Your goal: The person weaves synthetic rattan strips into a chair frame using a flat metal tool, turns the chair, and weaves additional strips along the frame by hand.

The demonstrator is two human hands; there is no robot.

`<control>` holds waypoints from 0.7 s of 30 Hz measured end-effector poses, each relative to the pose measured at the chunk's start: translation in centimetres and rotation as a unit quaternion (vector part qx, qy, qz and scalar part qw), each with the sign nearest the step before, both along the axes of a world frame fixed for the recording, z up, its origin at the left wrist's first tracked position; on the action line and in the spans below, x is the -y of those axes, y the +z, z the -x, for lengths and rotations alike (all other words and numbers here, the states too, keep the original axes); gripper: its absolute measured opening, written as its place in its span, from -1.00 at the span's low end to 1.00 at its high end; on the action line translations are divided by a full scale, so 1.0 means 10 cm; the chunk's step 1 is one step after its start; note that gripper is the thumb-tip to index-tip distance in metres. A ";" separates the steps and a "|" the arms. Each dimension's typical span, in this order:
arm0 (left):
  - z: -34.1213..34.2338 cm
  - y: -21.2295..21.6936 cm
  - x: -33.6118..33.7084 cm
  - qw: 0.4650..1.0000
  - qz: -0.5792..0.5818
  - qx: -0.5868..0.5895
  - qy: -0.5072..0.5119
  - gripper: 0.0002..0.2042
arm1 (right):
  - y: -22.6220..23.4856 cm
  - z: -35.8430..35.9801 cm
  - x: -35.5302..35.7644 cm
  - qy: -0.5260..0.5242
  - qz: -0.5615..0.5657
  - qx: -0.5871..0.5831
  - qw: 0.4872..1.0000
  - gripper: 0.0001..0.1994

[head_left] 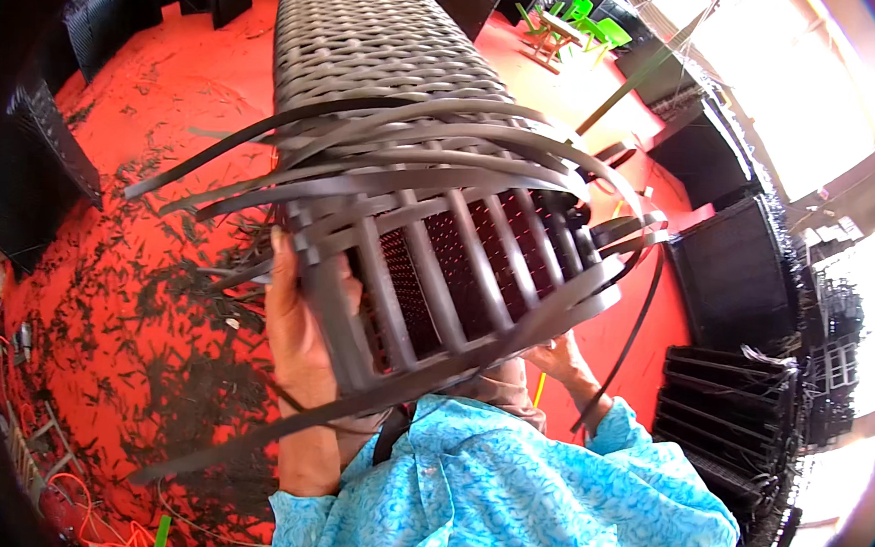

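Note:
A large box-shaped wicker piece (376, 44) of dark grey-brown plastic strips stands tilted in front of me. Its far part is closely woven; toward me bare frame slats (427, 283) show, with a dark perforated inside behind them. Several loose strips (393, 176) fan out across it. My left hand (300, 315) is closed round the frame's left edge, thumb outside and fingertips inside. Beneath the near right edge, my right hand (558, 356) is curled against the frame, its fingertips partly hidden. One long strip (277, 439) runs along the near edge and sticks out to the left.
Dark strip scraps (152, 356) litter the red floor (208, 89) on the left. Black woven panels (728, 271) line the right, with a stack of black frames (719, 416) nearer. Green chairs (603, 30) and a small table (552, 42) stand far back. An orange cord (92, 513) lies lower left.

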State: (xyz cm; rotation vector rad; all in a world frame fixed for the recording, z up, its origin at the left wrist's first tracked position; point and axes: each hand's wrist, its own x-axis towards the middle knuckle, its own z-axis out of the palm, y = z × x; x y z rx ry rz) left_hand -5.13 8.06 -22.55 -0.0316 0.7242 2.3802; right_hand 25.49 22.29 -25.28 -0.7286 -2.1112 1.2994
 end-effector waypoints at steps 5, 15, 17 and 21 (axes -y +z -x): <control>0.15 -0.50 0.53 0.968 0.219 -0.085 0.088 -0.68 | 0.18 0.10 -0.12 0.001 0.098 0.018 0.995 -0.69; 0.49 -0.65 0.91 0.806 0.503 -0.289 0.119 -0.74 | 0.35 0.51 0.12 0.093 -0.299 -0.046 0.949 -0.43; 0.62 -0.63 1.02 0.747 0.563 -0.332 0.122 -0.75 | 0.47 0.50 0.26 0.127 -0.263 -0.045 0.955 -0.38; 0.74 -0.61 1.21 0.603 0.669 -0.419 0.113 -0.78 | 0.60 0.57 0.45 0.214 -0.259 0.093 0.937 -0.37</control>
